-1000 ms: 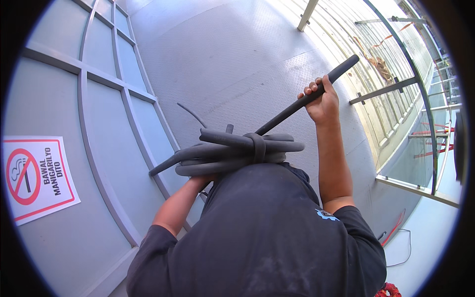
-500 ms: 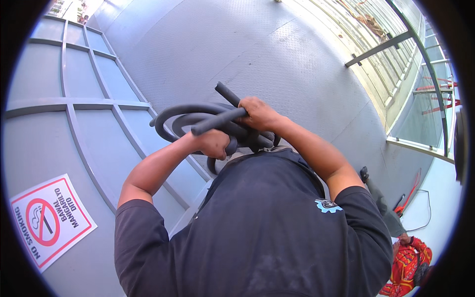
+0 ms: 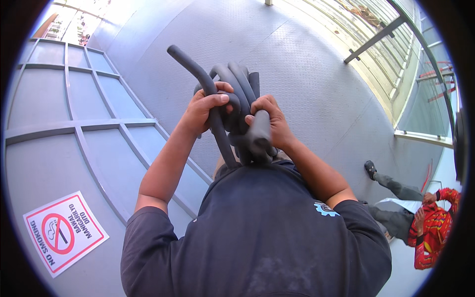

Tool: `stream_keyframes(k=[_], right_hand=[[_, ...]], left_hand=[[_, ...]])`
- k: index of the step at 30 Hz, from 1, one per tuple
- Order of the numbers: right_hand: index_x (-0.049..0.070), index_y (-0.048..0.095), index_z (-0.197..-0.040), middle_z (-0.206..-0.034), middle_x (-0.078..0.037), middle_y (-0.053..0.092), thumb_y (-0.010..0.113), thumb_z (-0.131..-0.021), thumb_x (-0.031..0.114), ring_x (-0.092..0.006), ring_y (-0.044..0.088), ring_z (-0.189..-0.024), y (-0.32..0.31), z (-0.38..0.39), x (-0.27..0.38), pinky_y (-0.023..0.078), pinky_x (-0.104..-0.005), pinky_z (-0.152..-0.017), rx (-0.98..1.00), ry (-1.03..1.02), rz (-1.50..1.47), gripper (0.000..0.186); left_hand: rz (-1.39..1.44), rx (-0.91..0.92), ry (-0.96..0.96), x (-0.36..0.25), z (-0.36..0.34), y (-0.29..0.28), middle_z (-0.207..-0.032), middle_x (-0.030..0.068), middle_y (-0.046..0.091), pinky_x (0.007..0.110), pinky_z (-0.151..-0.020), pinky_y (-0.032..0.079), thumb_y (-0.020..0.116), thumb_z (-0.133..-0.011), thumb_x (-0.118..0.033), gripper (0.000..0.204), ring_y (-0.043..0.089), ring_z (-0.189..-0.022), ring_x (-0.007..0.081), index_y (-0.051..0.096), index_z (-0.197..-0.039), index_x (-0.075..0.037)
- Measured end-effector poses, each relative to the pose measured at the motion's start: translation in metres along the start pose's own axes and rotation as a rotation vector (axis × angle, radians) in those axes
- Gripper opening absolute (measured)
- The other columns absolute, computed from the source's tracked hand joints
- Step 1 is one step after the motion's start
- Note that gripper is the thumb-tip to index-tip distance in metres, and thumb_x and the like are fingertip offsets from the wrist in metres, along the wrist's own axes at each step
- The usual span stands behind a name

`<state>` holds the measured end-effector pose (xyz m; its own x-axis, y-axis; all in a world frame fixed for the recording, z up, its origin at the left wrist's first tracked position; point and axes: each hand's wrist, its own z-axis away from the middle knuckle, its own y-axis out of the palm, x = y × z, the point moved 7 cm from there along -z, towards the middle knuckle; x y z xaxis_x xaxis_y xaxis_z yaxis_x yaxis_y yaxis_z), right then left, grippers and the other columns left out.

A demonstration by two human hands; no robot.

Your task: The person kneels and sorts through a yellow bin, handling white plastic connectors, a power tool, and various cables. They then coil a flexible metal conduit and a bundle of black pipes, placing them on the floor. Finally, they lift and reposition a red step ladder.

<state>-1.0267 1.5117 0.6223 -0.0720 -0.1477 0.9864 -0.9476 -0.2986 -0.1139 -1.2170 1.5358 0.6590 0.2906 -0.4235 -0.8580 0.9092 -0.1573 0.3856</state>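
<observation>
A coiled bundle of dark grey foam-like tubing (image 3: 228,79) is held up in front of my waist. My left hand (image 3: 205,106) is closed around one side of it, thumb pressed over a bent length. From that grip one free end sticks out up and to the left. My right hand (image 3: 273,121) grips the other side, its fingers wrapped over a thick tube whose blurred end points toward me. Several loops bunch together between the two hands, and their lower part is close against my shirt.
Grey panelled wall with ribs (image 3: 99,121) runs along the left, bearing a no-smoking sign (image 3: 66,234). Patterned metal floor (image 3: 316,94) stretches ahead. A glass-and-metal railing (image 3: 420,136) stands at the right. A person in a red patterned top (image 3: 435,222) sits at the lower right.
The tubing has turned from lying crosswise to pointing away from me. My left hand has moved farther forward, and the right has shifted slightly right. The seated person shows more fully.
</observation>
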Motion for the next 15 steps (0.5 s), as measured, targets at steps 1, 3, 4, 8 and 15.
stream_keyframes(k=[1, 3, 4, 8, 15], right_hand=[[0.009, 0.065, -0.106, -0.114, -0.011, 0.055, 0.080, -0.085, 0.030, -0.0229, 0.054, -0.108, -0.003, -0.002, 0.000, 0.043, -0.0372, -0.098, -0.011, 0.118, -0.049, 0.034], [0.014, 0.063, -0.119, -0.113, -0.011, 0.054, 0.085, -0.078, 0.033, -0.0277, 0.055, -0.110, -0.011, -0.006, 0.019, 0.043, -0.0397, -0.098, -0.047, 0.033, -0.001, 0.051], [0.014, 0.064, -0.118, -0.109, -0.011, 0.054, 0.085, -0.077, 0.033, -0.0282, 0.055, -0.107, -0.011, -0.008, 0.027, 0.044, -0.0400, -0.096, -0.063, -0.007, 0.113, 0.050], [0.018, 0.075, -0.106, -0.090, -0.005, 0.056, 0.086, -0.075, 0.035, -0.0287, 0.055, -0.093, -0.012, 0.002, 0.053, 0.045, -0.0406, -0.086, -0.353, -0.197, 0.474, 0.037], [0.010, 0.076, -0.103, -0.087, -0.001, 0.067, 0.081, -0.086, 0.025, -0.0146, 0.062, -0.088, -0.011, 0.078, 0.023, 0.049, -0.0320, -0.083, -0.858, 0.192, -0.033, 0.023]], left_hand=[[-0.141, 0.124, -0.006, -0.009, -0.004, 0.015, -0.088, 0.0084, 0.069, 0.029, -0.077, 0.055, 0.068, -0.089, -0.013, 0.032, 0.066, -0.087, 0.0143, 0.063, -0.118, 0.000], [-0.511, 0.212, -0.036, -0.027, -0.010, 0.039, -0.092, 0.0078, 0.070, 0.029, -0.078, 0.054, 0.067, -0.089, -0.013, 0.030, 0.066, -0.089, 0.0144, 0.064, -0.116, 0.001], [-0.696, 0.279, -0.030, -0.035, -0.013, 0.053, -0.094, 0.0076, 0.071, 0.029, -0.079, 0.054, 0.067, -0.089, -0.013, 0.030, 0.066, -0.090, 0.0145, 0.064, -0.115, 0.001], [-1.136, 0.508, 0.032, -0.055, -0.007, 0.092, -0.089, 0.0036, 0.070, 0.030, -0.076, 0.053, 0.066, -0.089, -0.011, 0.033, 0.065, -0.081, 0.0117, 0.066, -0.121, -0.007], [-0.870, 0.210, 0.771, -0.115, 0.001, 0.056, -0.104, 0.0086, 0.074, 0.027, -0.081, 0.052, 0.064, -0.097, -0.008, 0.023, 0.068, -0.095, 0.0132, 0.067, -0.119, -0.004]])
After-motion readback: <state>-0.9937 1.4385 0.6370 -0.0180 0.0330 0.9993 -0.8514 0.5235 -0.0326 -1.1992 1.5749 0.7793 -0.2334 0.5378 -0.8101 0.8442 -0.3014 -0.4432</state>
